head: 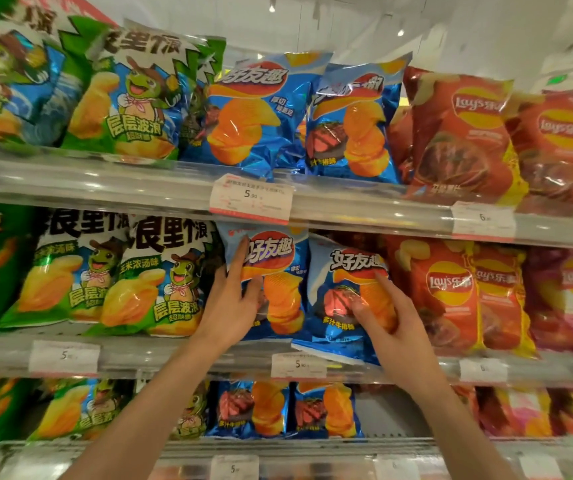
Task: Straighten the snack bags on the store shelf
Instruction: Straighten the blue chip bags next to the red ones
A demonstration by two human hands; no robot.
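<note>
A: Where are the bags being fixed?

B: Middle shelf (181,355), center. Two blue chip bags side by side. The left blue bag (278,282) stands upright behind the shelf rail. The right blue bag (344,299) is tilted, its bottom corner sticking out over the shelf's front edge.

A: Hands?

B: Left hand (235,299) lies flat on the left blue bag, fingers spread, index pointing up along the bag's left edge, thumb on its front. Right hand (387,306) is on the right blue bag, fingers bent and pressing into the crinkled front, thumb on its right side. Looks like a grip, w/ fingers clamped on the bag.

A: Around them?

B: Green bags (153,282) just left, touching the left blue bag; red bags (451,289) just right. Top shelf has the same order: green, blue, red. Bottom shelf too, partly hidden by both forearms. A price tag (299,364) reading 5.90 sits on the rail just under the tilted bag; another price label (251,199) hangs on the rail above the left blue bag.
</note>
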